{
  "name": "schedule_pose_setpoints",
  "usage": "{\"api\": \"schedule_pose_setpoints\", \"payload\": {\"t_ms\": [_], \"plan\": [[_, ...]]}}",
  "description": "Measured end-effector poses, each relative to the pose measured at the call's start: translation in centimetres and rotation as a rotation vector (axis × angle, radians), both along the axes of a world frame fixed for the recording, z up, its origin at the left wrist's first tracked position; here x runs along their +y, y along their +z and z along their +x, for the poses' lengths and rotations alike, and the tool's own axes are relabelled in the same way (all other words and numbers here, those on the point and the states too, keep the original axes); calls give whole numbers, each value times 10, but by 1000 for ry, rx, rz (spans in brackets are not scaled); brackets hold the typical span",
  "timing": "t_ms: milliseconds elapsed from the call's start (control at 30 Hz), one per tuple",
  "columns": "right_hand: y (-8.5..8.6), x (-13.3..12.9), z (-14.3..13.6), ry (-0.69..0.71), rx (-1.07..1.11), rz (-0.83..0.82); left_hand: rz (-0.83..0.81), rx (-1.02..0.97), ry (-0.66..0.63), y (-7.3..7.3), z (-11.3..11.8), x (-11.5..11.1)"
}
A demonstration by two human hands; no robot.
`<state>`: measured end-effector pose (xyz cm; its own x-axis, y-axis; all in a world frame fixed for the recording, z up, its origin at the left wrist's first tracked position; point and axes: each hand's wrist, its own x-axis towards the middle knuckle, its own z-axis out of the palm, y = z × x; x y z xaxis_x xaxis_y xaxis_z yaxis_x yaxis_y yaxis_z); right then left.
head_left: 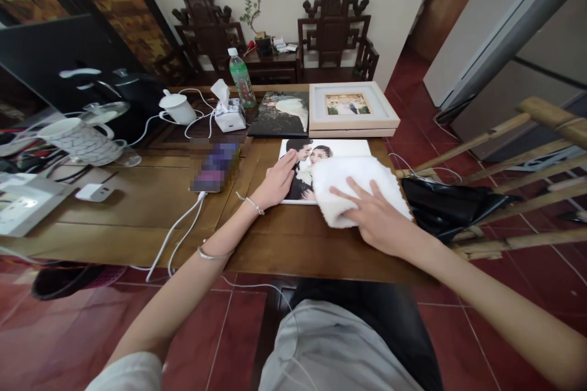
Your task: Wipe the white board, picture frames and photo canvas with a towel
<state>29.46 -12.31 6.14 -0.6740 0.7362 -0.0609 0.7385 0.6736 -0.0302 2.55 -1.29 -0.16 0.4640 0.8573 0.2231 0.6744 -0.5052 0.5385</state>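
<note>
Flat on the wooden table lies a wedding photo piece with a thin white edge; whether it is an album or a panel I cannot tell. My left hand rests on its left part, fingers stretched out and close together. A fluffy white cloth covers its right part and reaches past its right and near edges. Over the cloth is my right hand, fingers spread and pressing on top, with the thumb side at a fold of the cloth.
Behind lie a dark photo piece and a light wooden picture frame. To the left are a phone with a cable, a tissue box, a bottle, mugs and a power strip. A bamboo chair stands right.
</note>
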Motion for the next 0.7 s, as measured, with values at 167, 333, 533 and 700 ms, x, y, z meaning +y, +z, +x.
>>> {"api": "schedule_pose_setpoints", "payload": {"t_ms": [167, 333, 533, 700], "plan": [[2, 42, 5, -214, -58, 65, 7, 10, -10, -1, 1, 0], [-1, 75, -49, -212, -35, 71, 26, -200, -3, 2, 1, -2], [1, 51, -89, 105, 0, 11, 55, -573, 95, 12, -1, -8], [3, 8, -57, 200, 31, -46, 68, -338, 85, 7, 4, -8]]}}
